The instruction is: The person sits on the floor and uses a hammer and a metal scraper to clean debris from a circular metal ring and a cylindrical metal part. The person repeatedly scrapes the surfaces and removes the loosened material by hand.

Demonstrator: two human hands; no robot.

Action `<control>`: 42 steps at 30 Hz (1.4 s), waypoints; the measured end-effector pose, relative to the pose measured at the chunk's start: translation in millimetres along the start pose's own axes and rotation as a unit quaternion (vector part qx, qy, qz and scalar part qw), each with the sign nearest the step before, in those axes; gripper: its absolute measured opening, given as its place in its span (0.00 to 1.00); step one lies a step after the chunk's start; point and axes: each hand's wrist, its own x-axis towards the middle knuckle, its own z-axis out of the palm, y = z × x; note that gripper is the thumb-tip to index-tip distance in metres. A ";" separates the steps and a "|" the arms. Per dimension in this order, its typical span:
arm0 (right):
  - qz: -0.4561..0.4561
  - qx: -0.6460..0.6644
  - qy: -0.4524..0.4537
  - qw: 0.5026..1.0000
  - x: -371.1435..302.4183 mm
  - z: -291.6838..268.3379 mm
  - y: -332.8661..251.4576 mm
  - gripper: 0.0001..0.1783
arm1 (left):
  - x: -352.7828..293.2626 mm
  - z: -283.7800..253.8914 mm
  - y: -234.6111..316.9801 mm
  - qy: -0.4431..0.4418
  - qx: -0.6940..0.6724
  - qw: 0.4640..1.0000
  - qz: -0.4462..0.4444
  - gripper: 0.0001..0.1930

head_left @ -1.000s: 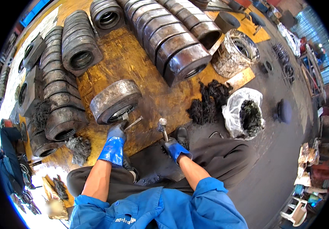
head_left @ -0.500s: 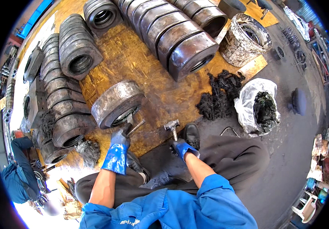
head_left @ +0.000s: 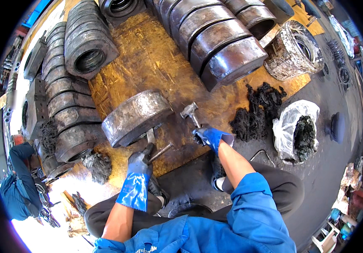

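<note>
My left hand [head_left: 140, 163], in a blue and black work glove, is closed around a chisel-like tool. Its flat blade [head_left: 150, 135] points at the lower edge of a heavy, worn metal ring [head_left: 137, 114], and a metal rod [head_left: 161, 152] sticks out to the right of the fist. Whether the blade touches the ring cannot be made out. The ring's bore is mostly hidden. Gripped in my gloved right hand [head_left: 209, 137] is a short hammer [head_left: 189, 110], its head raised to the right of the ring.
Rows of similar metal rings [head_left: 74, 101] line the stained board [head_left: 126, 55]. On the right are black shavings [head_left: 257, 111], a plastic bag [head_left: 284, 126] of dark scrap and a smeared bucket [head_left: 291, 55]. Another person's dark blue sleeve [head_left: 21, 156] shows at far left.
My right hand and the hammer have moved forward, away from my body. The view has shifted, and less of the ring's bore shows now. My left hand keeps its grip on the tool.
</note>
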 end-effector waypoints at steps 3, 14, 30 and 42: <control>0.073 0.093 -0.114 0.986 11.0 -1.3 -44.0 0.14 | -5.9 12.6 -16.3 -0.005 0.001 1.000 0.017 0.32; -0.320 -0.203 0.356 0.854 22.5 42.7 -273.1 0.14 | 2.8 -0.8 -12.2 0.024 -0.068 0.997 0.037 0.34; -0.150 -0.134 0.123 0.972 -78.4 67.5 7.5 0.14 | 7.6 -5.3 -12.6 -0.045 -0.022 0.998 -0.024 0.23; -0.523 0.002 0.258 0.812 -256.5 123.1 3.8 0.16 | -9.2 -2.0 -2.9 -0.041 -0.020 0.996 -0.081 0.15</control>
